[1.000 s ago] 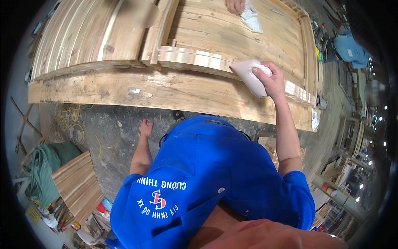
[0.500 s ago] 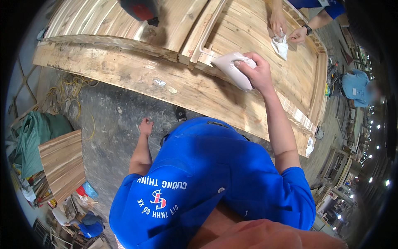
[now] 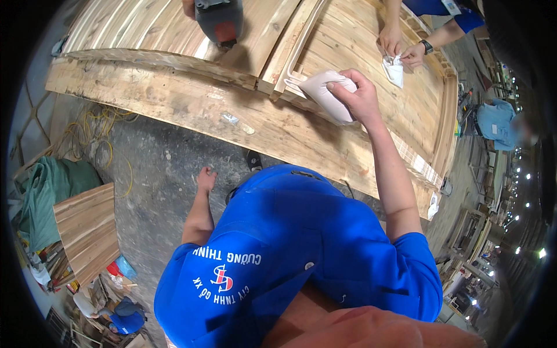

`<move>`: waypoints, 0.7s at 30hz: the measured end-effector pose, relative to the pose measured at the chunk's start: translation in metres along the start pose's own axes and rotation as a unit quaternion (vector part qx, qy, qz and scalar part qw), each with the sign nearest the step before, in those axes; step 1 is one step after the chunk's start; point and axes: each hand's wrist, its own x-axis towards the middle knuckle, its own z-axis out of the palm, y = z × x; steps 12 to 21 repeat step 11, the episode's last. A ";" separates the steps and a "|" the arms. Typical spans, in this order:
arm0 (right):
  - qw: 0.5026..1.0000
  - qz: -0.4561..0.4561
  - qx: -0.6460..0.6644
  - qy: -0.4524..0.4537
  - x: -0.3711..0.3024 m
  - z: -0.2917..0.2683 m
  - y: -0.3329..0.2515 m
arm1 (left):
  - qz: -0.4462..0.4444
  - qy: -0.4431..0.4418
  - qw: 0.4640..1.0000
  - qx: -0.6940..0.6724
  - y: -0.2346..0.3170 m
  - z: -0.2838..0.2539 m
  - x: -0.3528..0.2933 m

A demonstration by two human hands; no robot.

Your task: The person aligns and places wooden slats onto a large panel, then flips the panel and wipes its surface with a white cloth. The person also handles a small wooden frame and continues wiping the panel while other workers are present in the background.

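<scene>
My right hand (image 3: 361, 100) is closed round a plump, pale pink squeeze bag (image 3: 328, 95). The bag's narrow tip points left, at the corner of a wooden frame, just over a wooden strip (image 3: 293, 37). A pale bead of glue-like paste runs along that strip and loops near the tip. My left hand (image 3: 205, 178) hangs low over the floor beside my body, fingers loosely bent and apart, with nothing visible in it. Slatted wooden panels (image 3: 342, 46) lie on the workbench (image 3: 174, 104) in front of me.
Across the panel, a co-worker's hands (image 3: 400, 49) handle a white bag (image 3: 393, 72). At the far left, another hand grips a dark power tool (image 3: 219, 20). Yellow cord (image 3: 107, 139), a green sack (image 3: 58, 185) and a wooden board (image 3: 87, 229) are on the left.
The bag's tip has shifted slightly up and left, and more paste shows looped beside it. The power tool has come further into view. The co-worker's white bag has moved up slightly.
</scene>
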 end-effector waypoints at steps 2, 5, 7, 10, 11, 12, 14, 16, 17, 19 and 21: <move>0.999 -0.021 -0.046 -0.003 -0.001 -0.004 -0.002 | 0.004 0.003 1.000 -0.004 0.004 -0.002 0.002; 0.998 0.037 0.039 -0.018 -0.007 -0.019 -0.004 | 0.002 -0.008 1.000 -0.021 0.014 -0.004 0.002; 0.974 0.115 0.193 -0.024 -0.017 -0.030 0.004 | 0.028 -0.044 0.998 -0.022 0.038 -0.009 -0.002; 0.794 0.198 0.574 -0.014 -0.048 -0.047 0.048 | 0.040 -0.100 0.994 -0.011 0.070 -0.011 -0.012; 0.655 0.191 0.730 -0.038 -0.054 -0.035 0.050 | 0.078 -0.109 0.991 0.005 0.109 -0.008 0.006; 0.655 0.191 0.730 -0.038 -0.054 -0.035 0.050 | 0.078 -0.109 0.991 0.005 0.109 -0.008 0.006; 0.655 0.191 0.730 -0.038 -0.054 -0.035 0.050 | 0.078 -0.109 0.991 0.005 0.109 -0.008 0.006; 0.655 0.191 0.730 -0.038 -0.054 -0.035 0.050 | 0.078 -0.109 0.991 0.005 0.109 -0.008 0.006; 0.655 0.191 0.730 -0.038 -0.054 -0.035 0.050 | 0.078 -0.109 0.991 0.005 0.109 -0.008 0.006; 0.655 0.191 0.730 -0.038 -0.054 -0.035 0.050 | 0.078 -0.109 0.991 0.005 0.109 -0.008 0.006; 0.655 0.191 0.730 -0.038 -0.054 -0.035 0.050 | 0.078 -0.109 0.991 0.005 0.109 -0.008 0.006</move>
